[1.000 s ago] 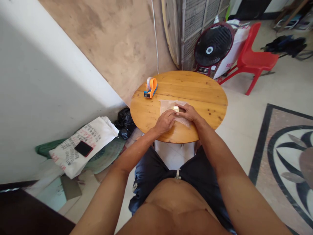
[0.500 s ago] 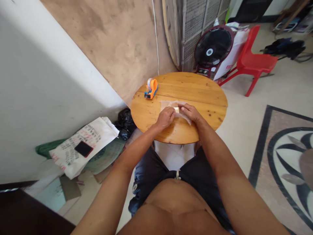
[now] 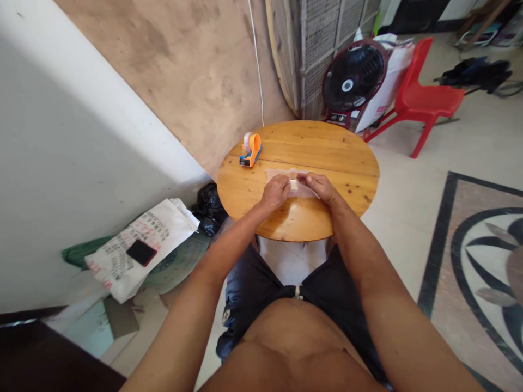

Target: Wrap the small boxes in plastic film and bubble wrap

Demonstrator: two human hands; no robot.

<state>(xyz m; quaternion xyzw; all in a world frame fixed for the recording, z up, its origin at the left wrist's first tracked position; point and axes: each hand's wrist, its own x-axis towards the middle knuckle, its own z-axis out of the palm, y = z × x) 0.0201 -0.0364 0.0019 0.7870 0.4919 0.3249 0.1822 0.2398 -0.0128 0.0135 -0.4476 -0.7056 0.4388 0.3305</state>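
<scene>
The bubble wrap (image 3: pixel 303 190) is folding in tighter than a second ago at the middle of the round surface (image 3: pixel 347 158), as the left hand (image 3: pixel 275 191) and right hand (image 3: pixel 322 187) are pressing together, both grips clenched on its edges.

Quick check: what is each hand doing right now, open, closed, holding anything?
left hand: closed, pinching the bubble wrap on the table.
right hand: closed on the same bubble wrap.

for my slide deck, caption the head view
Left hand and right hand hold bubble wrap on a round wooden table
</scene>
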